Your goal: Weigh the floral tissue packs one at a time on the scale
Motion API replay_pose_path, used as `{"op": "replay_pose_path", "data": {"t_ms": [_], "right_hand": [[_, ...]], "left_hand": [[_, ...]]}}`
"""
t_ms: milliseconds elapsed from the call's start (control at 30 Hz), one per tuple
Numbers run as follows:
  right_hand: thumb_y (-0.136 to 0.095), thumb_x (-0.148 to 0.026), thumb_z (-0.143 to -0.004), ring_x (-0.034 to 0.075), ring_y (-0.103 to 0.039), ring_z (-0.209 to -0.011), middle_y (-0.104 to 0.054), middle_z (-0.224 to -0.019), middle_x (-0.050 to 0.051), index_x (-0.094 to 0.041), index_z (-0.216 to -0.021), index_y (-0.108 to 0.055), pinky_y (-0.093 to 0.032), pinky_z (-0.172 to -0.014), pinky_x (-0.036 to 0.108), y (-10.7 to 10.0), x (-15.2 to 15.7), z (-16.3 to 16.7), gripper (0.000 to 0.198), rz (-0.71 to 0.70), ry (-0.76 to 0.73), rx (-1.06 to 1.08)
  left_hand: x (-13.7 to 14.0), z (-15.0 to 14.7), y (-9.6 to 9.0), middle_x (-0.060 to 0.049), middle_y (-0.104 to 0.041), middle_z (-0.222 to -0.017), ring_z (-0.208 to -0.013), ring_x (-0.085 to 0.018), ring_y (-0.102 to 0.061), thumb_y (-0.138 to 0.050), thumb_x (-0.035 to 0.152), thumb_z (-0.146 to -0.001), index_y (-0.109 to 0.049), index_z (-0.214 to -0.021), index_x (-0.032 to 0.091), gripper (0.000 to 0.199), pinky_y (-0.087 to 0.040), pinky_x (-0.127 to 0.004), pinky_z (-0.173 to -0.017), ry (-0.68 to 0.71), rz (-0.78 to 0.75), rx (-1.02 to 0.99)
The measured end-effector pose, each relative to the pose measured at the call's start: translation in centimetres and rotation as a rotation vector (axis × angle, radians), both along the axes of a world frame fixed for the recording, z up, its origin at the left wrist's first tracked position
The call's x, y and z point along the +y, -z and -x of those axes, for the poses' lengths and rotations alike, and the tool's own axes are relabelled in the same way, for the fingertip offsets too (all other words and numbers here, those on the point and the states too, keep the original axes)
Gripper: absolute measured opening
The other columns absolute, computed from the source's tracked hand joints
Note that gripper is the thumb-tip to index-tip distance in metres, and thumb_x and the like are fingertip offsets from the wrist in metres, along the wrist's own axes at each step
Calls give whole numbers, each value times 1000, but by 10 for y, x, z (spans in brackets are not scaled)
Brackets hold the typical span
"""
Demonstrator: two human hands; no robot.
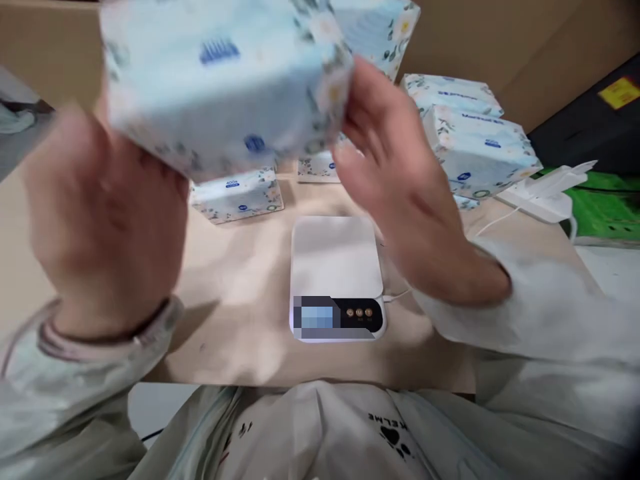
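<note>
A pale blue tissue pack (225,87) with a flower print is raised close to the camera and blurred. My left hand (105,220) grips its left side. My right hand (400,193) holds its right end with the fingers spread. Below the pack, a white kitchen scale (336,257) with a dark display strip sits on the tan table (240,313) with nothing on its platform.
More tissue packs lie on the table: one (237,197) behind left of the scale, a stack (475,147) at the right, another (317,167) at the back. A white device with a cable (545,190) sits at the right edge. Cardboard (500,40) stands behind.
</note>
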State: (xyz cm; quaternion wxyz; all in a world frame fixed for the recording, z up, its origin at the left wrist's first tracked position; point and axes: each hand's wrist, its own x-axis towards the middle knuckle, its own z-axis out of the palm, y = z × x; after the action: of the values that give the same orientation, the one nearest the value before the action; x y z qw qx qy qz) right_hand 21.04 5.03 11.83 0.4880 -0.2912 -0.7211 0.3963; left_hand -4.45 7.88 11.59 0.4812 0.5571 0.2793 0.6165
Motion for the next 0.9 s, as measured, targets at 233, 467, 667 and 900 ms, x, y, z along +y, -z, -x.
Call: {"op": "replay_pose_path", "data": {"t_ms": [233,467,667,900], "right_hand": [[-59,-39,-114,25,-40,-172,-41,-185,0,-42,-168,-40,-46,-139,59,87,-105,-60,57,223,245,12],[-62,-44,-111,29,-69,-146,-71,-159,6,-36,-152,-64,-57,-125,57,126,-96,-77,42,158,460,-25],[-50,-57,-113,34,-70,-143,-77,-145,7,-36,-142,-71,-52,-129,64,131,-74,-85,42,1,656,4],[-46,-72,-107,39,-73,-135,-76,-142,13,-33,-146,-66,-58,-116,69,156,-75,-95,59,-91,591,-92]], "left_hand": [[-72,-36,98,10,-25,-189,-181,-33,-7,-80,53,-100,-46,-174,45,81,-11,-54,-150,215,143,236],[-70,-32,126,10,-24,-189,-180,-30,-12,-59,48,-113,-31,-180,44,73,-14,-54,-150,177,59,371],[-60,-27,133,18,-40,-181,-179,-28,-18,-58,60,-109,-52,-168,51,60,-15,-49,-151,-4,17,254],[-59,-26,134,11,-53,-175,-175,-30,-33,-55,67,-106,-63,-163,42,62,-18,-51,-151,-36,8,177]]}}
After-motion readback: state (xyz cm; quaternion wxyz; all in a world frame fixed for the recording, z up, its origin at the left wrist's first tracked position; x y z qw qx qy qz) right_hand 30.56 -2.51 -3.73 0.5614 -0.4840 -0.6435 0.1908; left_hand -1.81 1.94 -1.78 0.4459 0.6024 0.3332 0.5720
